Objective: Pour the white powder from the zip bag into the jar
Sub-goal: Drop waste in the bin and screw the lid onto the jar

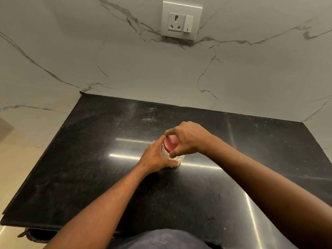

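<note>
A small clear glass jar (pixel 166 154) with a red lid (pixel 171 143) stands on the black counter (pixel 89 159), near its middle. My left hand (pixel 154 157) wraps around the jar's body from the left. My right hand (pixel 186 139) comes over from the right, with its fingers curled around the red lid. Most of the jar's glass is hidden by both hands, so what it holds cannot be made out. No zip bag is in view.
A marble wall (pixel 161 72) rises behind the counter and on both sides, with a white socket and switch plate (pixel 181 21) high up. Faint white dust (pixel 149 112) lies on the counter behind the jar. The counter's left edge drops off to a pale floor.
</note>
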The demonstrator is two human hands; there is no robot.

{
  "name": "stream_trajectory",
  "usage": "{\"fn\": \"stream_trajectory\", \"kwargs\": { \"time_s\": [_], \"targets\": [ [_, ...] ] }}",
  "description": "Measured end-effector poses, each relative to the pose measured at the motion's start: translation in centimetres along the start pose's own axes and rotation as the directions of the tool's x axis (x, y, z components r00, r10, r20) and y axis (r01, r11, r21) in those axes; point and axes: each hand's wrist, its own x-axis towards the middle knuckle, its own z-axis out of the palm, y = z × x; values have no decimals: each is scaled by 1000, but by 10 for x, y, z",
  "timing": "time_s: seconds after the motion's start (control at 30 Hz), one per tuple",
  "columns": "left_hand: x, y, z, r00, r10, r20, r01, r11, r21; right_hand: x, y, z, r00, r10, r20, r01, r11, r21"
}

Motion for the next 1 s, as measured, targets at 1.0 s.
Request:
{"fn": "stream_trajectory", "kwargs": {
  "time_s": [1.0],
  "targets": [
    [8,4,-15,995,97,8,-97,995,14,-20,4,78,889,287,-356,-147,917,371]
  ]
}}
